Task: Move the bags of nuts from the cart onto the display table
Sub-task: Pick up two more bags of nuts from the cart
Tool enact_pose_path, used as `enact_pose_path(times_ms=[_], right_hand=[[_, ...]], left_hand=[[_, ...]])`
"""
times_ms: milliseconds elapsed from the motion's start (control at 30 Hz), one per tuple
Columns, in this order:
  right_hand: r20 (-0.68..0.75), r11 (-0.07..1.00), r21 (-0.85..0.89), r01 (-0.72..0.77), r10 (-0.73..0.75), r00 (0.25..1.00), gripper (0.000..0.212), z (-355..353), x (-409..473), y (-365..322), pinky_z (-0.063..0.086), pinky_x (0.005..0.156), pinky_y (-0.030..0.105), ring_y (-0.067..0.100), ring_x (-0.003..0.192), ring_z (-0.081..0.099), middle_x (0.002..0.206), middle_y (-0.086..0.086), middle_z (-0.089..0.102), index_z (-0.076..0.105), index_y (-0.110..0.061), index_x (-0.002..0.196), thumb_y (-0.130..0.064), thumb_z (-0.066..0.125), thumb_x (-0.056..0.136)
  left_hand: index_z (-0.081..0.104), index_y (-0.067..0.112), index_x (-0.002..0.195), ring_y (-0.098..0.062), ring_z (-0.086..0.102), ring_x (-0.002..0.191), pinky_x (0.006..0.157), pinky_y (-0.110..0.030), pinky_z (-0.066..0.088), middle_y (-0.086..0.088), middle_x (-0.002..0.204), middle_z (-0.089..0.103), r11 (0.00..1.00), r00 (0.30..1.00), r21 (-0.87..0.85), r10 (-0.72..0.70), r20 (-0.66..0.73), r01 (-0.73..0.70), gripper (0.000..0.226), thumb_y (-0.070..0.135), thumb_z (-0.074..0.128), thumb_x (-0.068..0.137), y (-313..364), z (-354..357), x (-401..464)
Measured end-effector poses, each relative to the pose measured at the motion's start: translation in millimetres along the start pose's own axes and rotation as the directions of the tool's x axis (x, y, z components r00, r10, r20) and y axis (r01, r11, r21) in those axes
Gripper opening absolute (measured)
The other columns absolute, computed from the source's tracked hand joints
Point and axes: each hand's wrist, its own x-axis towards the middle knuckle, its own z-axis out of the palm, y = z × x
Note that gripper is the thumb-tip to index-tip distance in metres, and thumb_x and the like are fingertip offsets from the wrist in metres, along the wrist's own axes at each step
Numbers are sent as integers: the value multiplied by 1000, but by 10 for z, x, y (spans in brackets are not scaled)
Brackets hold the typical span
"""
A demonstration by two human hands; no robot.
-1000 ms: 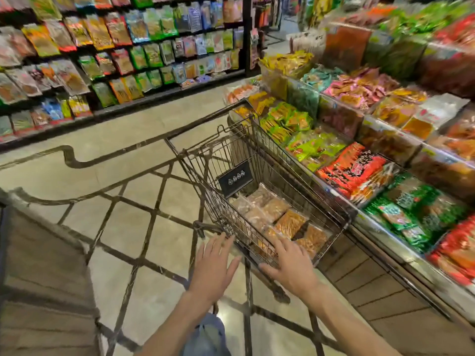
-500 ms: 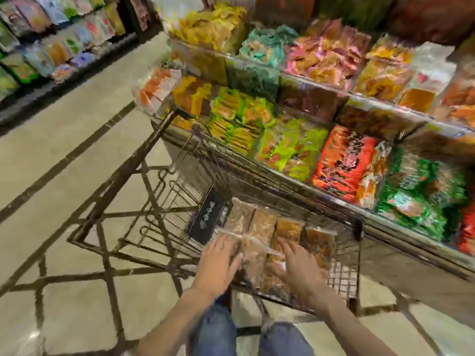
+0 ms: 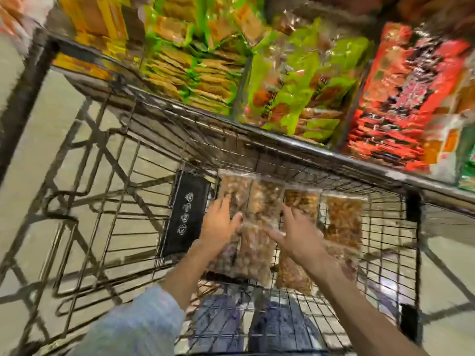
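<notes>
The bags of nuts [image 3: 259, 211] lie in overlapping rows on the wire floor of the cart [image 3: 144, 191], at the end nearest the person, and none has yet reached the worktop [image 3: 303, 147] of packaged snacks just beyond the cart's far rail. The left hand [image 3: 221, 224] lies on the left-most bags with its fingers straight and close together. The right hand [image 3: 299, 233] rests on the middle bags with its fingers spread. Neither hand appears to grip a bag, though motion blur hides the fingertips. The step in hand is judged to be gathering a bag for lifting. To do it well, take one bag by its sealed edge or pinch it from both sides, lift it above the rail, and avoid dragging the soft film across the wire.
</notes>
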Motion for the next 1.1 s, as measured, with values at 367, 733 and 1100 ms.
enact_pose_path(times_ms=[367,733,1100], right_hand=[[33,990,66,-124,122,992,92,528,660,368,55,98,48,30,125,58,138,8,59,38,-20,153,-85,34,89],[46,974,126,-186,182,982,68,516,802,336,46,85,41,34,110,58,115,15,65,58,-9,126,-70,51,96],[102,864,359,-353,340,935,43,609,994,76,52,63,39,32,76,66,80,6,64,50,-14,76,-46,62,103]], left_hand=[[68,4,125,-34,57,130,117,-40,32,-17,127,70,898,934,262,-353,-50,353,46,40,50,103,-39,716,1223],[71,-4,117,-35,49,124,109,-36,30,-21,125,64,878,880,-137,-470,-70,458,50,36,73,86,-30,862,1342],[47,28,122,-3,67,85,79,-28,54,12,97,69,825,945,-556,-253,-206,100,53,31,86,86,-42,319,634]])
